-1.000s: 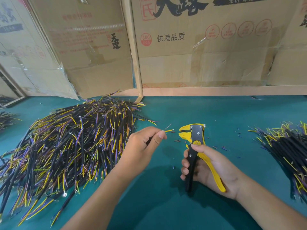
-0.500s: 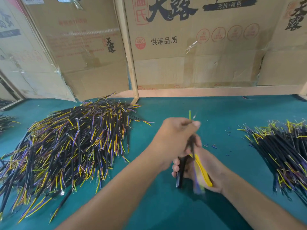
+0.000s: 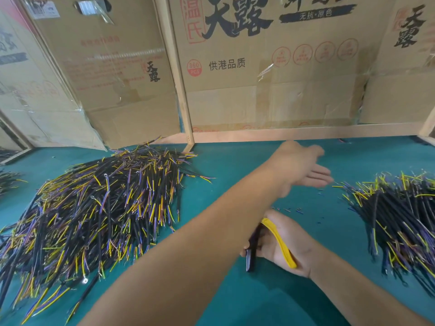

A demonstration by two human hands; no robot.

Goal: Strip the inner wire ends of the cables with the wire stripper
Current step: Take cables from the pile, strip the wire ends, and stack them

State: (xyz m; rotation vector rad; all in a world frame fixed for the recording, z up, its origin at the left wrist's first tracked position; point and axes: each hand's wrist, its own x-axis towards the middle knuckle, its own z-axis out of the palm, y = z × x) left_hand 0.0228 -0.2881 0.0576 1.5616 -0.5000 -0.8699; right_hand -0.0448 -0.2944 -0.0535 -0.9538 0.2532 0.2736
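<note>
our left hand [image 3: 303, 169] reaches, fingers straight, across to the right cable pile [image 3: 400, 217] on the bench [image 3: 235, 300]; our right hand [image 3: 286, 245] grips the wire stripper [image 3: 279, 241].

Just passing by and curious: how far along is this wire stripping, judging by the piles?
Done, it seems: the smaller pile of cables on the right, where the open left hand reaches. In hand: the right hand grips the wire stripper; no cable is in it. Left: probably the far larger pile on the left.
</note>
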